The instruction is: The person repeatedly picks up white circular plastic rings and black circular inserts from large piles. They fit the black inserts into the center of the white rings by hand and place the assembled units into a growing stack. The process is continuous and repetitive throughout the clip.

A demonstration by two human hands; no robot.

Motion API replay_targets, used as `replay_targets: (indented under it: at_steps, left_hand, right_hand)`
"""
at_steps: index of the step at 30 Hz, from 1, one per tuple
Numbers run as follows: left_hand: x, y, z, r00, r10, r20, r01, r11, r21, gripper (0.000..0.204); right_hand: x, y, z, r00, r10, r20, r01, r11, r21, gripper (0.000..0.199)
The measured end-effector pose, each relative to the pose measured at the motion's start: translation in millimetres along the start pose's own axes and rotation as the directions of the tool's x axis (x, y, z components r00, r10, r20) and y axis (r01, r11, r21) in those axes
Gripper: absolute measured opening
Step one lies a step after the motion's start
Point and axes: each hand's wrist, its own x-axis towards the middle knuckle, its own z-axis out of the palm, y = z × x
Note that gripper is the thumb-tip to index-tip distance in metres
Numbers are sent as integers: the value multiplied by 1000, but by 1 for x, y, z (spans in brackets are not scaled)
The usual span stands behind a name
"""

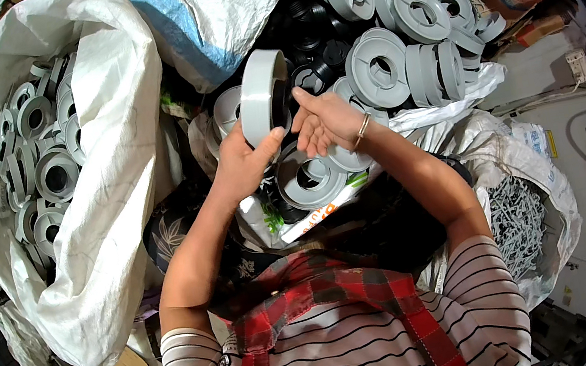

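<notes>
My left hand (242, 162) grips a grey plastic ring (259, 95), held on edge with its smooth outer wall toward my left. A black part (282, 99) shows inside the ring's right side. Just right of it is my right hand (329, 120), palm turned toward the ring, fingers loosely bent and nothing in them. A bracelet circles that wrist. Below my hands, a grey flanged ring (313, 189) lies over a printed plastic bag (331, 207) on my lap. Another grey ring (226, 111) sits behind my left hand, partly hidden.
A white woven sack (113, 234) of grey rings (56, 174) stands at left. Stacked grey rings (378, 68) and black threaded parts (328, 62) lie ahead. To the right, a sack (561, 206) holds many thin grey pieces (518, 224). A white and blue sheet (220, 10) lies at the back.
</notes>
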Motion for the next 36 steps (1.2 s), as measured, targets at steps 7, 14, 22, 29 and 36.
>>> replay_targets:
  at_steps: [7,14,22,29,36]
  left_hand:
    - [23,-45,-19,973,212,87,-196,575,794,76]
    - [34,-30,-3,931,233,-282,-216,972,91,56]
    - [29,-19,-19,975,-221,13,152,624,-766,34]
    - [39,-20,-22,953,-247,-175,67,735,-675,29]
    - [39,-10,-3,975,-195,-106,50,658,-751,30]
  right_hand:
    - [-1,-9,-69,622,-501,-602,-509,325,-797,52]
    - [-29,-22,-13,292,-926,-240,342,335,-878,41]
    - [46,-60,-68,412,-764,-497,-267,420,-867,46]
    - [81,-68,-113,447,-740,-503,-415,327,-849,36]
    - [5,-45,-4,440,-883,-161,368,341,-865,37]
